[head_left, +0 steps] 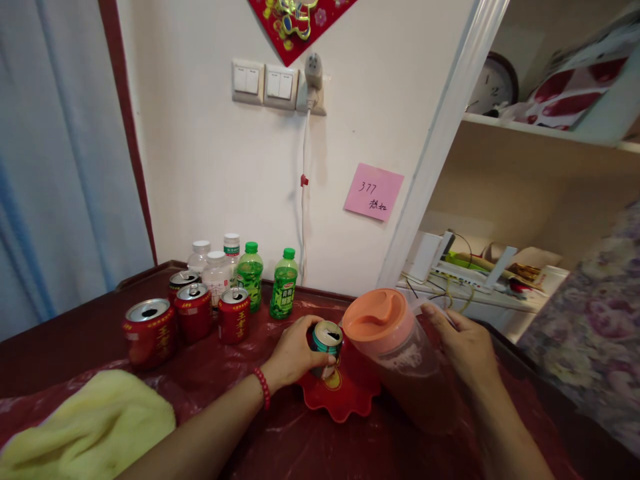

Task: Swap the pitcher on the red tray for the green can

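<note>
My left hand (295,353), with a red bead bracelet on the wrist, is wrapped round a dark can with a teal band (327,337); the can's top is opened. Beneath it lies a red scalloped plate (340,407). My right hand (463,340) grips the handle of a clear pitcher (405,367) with an orange lid. The pitcher leans to the left, its lid close beside the can. Brownish liquid shows low in the pitcher. I see no stream between pitcher and can.
Several red cans (150,330) stand at the left, with clear white-capped bottles (217,273) and two green bottles (284,283) behind. A yellow cloth (93,423) lies front left on the red plastic-covered table (295,447). Shelves with a white router (460,273) are at right.
</note>
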`<state>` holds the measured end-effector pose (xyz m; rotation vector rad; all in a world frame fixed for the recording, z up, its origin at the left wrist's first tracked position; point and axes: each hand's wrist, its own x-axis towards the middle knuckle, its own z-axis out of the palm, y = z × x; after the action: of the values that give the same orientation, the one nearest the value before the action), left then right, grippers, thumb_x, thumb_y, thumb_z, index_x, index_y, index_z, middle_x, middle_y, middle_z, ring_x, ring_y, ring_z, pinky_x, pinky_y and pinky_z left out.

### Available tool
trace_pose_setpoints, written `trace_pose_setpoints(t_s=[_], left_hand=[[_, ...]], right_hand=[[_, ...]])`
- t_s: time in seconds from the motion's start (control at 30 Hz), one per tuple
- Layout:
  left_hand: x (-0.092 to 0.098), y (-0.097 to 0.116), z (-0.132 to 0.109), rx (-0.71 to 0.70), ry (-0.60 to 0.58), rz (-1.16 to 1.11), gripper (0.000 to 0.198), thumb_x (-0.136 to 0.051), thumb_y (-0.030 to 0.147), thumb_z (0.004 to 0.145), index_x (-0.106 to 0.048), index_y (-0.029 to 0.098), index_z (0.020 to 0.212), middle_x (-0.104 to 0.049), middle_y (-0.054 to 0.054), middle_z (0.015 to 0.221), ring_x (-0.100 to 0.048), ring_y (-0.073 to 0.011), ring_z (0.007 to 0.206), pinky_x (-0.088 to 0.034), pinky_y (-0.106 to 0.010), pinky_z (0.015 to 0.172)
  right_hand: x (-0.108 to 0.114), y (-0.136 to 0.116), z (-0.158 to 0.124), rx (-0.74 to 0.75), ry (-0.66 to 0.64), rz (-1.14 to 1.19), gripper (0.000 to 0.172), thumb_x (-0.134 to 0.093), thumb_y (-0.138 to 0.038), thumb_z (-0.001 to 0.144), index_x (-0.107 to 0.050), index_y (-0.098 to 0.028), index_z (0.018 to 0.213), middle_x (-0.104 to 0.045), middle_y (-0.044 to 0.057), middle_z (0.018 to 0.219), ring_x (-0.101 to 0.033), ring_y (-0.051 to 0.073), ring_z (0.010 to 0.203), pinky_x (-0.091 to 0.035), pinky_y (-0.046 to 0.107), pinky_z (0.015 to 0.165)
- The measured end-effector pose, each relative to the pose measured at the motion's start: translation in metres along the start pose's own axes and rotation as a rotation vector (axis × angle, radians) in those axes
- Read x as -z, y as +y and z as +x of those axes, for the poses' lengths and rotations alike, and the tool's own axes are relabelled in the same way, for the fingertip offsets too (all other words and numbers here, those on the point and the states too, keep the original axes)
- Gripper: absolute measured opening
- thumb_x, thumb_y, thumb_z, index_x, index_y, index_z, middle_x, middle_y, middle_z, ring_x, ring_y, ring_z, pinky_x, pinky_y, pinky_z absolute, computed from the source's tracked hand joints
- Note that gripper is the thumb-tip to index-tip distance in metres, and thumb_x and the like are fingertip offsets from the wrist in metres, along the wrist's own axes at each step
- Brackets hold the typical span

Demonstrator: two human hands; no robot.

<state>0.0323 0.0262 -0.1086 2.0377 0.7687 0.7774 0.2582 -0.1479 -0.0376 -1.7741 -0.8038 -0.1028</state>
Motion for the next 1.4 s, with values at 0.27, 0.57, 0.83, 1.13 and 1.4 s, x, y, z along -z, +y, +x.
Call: trace_pose_setpoints(t_s=[0.27,0.57,0.83,1.13,1.4], left_hand=[[-0.001,-0.002,0.001,0.0,-0.004,0.009,0.062,-0.09,0.021,0.053,-0.064,0.022,0.11,-0.07,-0.005,0.114,-0.063,-0.0264,0.105,-0.048,-0.037,0.094],[0.001,0.002,0.0,0.013,0.0,0.011,0.061,-0.09,0.022,0.052,-0.064,0.021,0.108,-0.07,-0.005,0.112,-0.063,-0.0272,0.103,-0.048,-0.037,0.093],[0.001,0.0,0.001,0.005,-0.006,0.015,0.062,-0.09,0.023,0.052,-0.064,0.02,0.108,-0.069,-0.005,0.111,-0.063,-0.0265,0.102,-0.048,-0.036,0.09],[0.0,0.001,0.001,0.018,-0.005,0.01,0.061,-0.09,0.022,0.052,-0.064,0.021,0.107,-0.069,-0.004,0.111,-0.062,-0.0257,0.101,-0.047,-0.035,0.09],[0.0,0.002,0.001,0.018,-0.003,0.003,0.061,-0.09,0.022,0.051,-0.064,0.021,0.107,-0.07,-0.004,0.11,-0.063,-0.0261,0.1,-0.047,-0.034,0.089]], right_hand=[[0.0,0.002,0.002,-0.008,-0.008,0.019,0.059,-0.064,-0.077,0.07,-0.055,-0.021,0.059,-0.037,-0.005,0.05,-0.035,0.012,0.049,-0.028,0.025,0.046],[0.0,0.002,0.002,-0.006,-0.033,0.01,0.058,-0.063,-0.077,0.071,-0.057,-0.021,0.061,-0.038,-0.005,0.05,-0.035,0.013,0.05,-0.028,0.026,0.046],[0.0,0.007,0.004,-0.007,-0.025,0.021,0.058,-0.064,-0.076,0.072,-0.056,-0.02,0.06,-0.037,-0.005,0.051,-0.035,0.012,0.05,-0.028,0.025,0.046],[0.001,0.008,0.006,-0.02,-0.036,-0.02,0.062,-0.062,-0.081,0.07,-0.058,-0.02,0.062,-0.039,-0.005,0.051,-0.037,0.013,0.053,-0.029,0.025,0.048],[0.0,0.008,0.005,-0.031,-0.041,0.017,0.06,-0.064,-0.079,0.069,-0.055,-0.02,0.06,-0.039,-0.005,0.05,-0.037,0.012,0.05,-0.029,0.025,0.046]])
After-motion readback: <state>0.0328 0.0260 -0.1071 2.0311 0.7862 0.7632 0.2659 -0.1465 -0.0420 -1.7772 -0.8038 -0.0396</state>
